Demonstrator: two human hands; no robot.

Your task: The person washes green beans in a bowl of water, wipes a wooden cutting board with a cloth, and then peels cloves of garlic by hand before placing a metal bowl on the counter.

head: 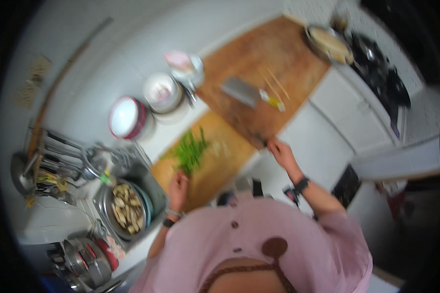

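My left hand is at the lower end of a heap of cut green vegetables on the lighter wooden board; blur hides whether its fingers hold any. Pale chopped bits lie beside the greens. My right hand is at the near corner of the darker wooden board, its fingers curled by a small dark thing that I cannot make out. Farther up that board lies a cleaver with a yellow and white handle, and a pair of wooden chopsticks beside it.
At left, a metal basin of cut pieces, perhaps eggplant, sits in the sink. Stacked bowls stand along the wall, with ladles and other utensils hanging farther left. A pan of pale food is by the stove at upper right.
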